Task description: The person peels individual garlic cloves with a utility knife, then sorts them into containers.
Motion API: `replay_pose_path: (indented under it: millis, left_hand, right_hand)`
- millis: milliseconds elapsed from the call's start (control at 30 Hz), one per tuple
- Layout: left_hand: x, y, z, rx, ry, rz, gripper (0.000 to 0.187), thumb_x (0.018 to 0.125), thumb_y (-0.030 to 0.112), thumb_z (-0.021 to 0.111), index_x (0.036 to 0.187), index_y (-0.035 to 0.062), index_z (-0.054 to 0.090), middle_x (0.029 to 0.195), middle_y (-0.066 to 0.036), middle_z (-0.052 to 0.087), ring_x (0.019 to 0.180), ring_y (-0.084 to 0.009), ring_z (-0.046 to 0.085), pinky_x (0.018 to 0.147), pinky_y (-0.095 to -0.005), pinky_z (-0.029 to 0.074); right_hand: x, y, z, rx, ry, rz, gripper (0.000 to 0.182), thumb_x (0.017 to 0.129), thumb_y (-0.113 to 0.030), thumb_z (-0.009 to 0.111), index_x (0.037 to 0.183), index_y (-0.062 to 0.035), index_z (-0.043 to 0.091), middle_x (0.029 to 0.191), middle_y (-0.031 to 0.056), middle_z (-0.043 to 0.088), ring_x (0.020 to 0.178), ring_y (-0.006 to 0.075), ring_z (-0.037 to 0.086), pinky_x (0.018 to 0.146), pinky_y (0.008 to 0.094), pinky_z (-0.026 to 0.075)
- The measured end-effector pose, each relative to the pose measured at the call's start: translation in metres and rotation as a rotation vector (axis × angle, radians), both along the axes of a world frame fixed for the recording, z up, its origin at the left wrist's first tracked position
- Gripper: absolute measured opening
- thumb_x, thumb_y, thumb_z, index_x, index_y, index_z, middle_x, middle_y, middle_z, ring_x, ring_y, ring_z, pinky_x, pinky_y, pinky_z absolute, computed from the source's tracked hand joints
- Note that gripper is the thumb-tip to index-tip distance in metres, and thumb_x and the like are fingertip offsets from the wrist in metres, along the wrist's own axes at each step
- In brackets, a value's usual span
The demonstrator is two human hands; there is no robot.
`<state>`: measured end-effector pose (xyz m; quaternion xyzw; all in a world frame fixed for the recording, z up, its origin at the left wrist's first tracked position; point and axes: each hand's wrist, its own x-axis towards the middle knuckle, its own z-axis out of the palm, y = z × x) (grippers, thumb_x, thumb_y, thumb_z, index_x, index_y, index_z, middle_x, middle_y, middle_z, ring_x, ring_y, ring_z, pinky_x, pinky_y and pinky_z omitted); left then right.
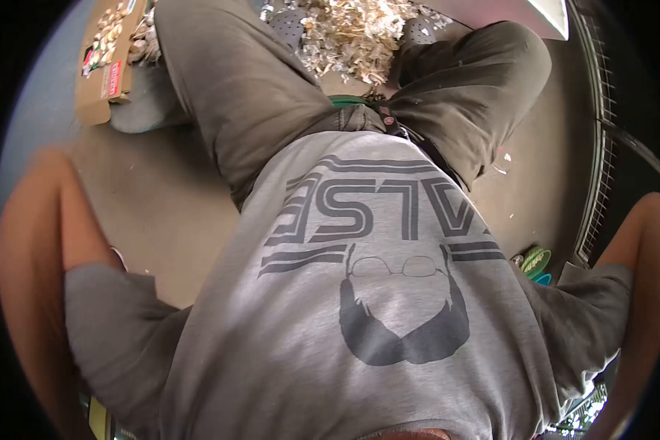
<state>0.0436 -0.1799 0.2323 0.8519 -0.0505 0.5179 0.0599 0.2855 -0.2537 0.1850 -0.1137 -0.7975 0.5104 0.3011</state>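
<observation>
Neither hand shows. My left arm is bent, its elbow blurred, and the forearm runs back out of the picture at the lower left. On the other side my right arm is bent too and leaves at the lower right. Nearest to the left elbow is a cardboard box holding loose garlic cloves. Whole garlic bulbs lie beside it, partly hidden by my knee. Between my feet is a heap of dry, papery garlic skins.
Grey clogs with holes flank the heap. A white and pink container edge sits at the top right. Wire mesh runs along the right side. Behind my right hip lies a green round object. Scraps dot the floor.
</observation>
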Motion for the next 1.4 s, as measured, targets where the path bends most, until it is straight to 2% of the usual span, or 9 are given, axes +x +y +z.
replay_pose_path:
  millis: [533,867,1167,1400]
  left_hand:
    - [-0.009,-0.004,0.010,0.031,0.009,-0.027,0.065,0.093,0.058,0.066,0.119,-0.0016,0.062,0.106,-0.015,0.066,0.083,-0.0202,0.067,0.073,-0.0343,0.055]
    - [-0.009,0.001,0.009,0.006,0.011,-0.008,0.060,0.094,0.056,0.066,0.115,-0.0001,0.061,0.102,-0.012,0.065,0.081,-0.0195,0.066,0.073,-0.0341,0.055]
    - [-0.013,-0.004,0.018,0.031,-0.023,0.049,0.055,0.095,0.053,0.065,0.112,0.0011,0.061,0.099,-0.011,0.064,0.079,-0.0188,0.064,0.072,-0.0338,0.054]
    - [-0.010,-0.004,0.005,-0.029,0.012,0.221,0.051,0.096,0.052,0.065,0.109,0.0021,0.060,0.096,-0.009,0.063,0.078,-0.0182,0.063,0.072,-0.0337,0.054]
  right_hand:
    - [-0.034,0.008,-0.024,-0.094,-0.064,0.056,0.030,0.096,-0.014,0.066,0.116,0.0083,0.066,0.108,0.0178,0.069,0.096,0.0259,0.067,0.082,0.0358,0.056]
    - [-0.048,0.015,-0.042,-0.271,0.013,0.074,0.030,0.094,-0.013,0.069,0.113,0.0092,0.066,0.108,0.0193,0.070,0.094,0.0271,0.068,0.081,0.0361,0.057]
    - [-0.074,0.030,-0.058,-0.549,0.128,0.103,0.030,0.092,-0.012,0.071,0.111,0.0101,0.067,0.108,0.0206,0.070,0.093,0.0282,0.069,0.080,0.0364,0.058]
    - [-0.117,0.046,-0.067,-0.891,0.270,0.202,0.030,0.091,-0.011,0.073,0.110,0.0107,0.067,0.108,0.0217,0.071,0.093,0.0290,0.070,0.079,0.0366,0.059]
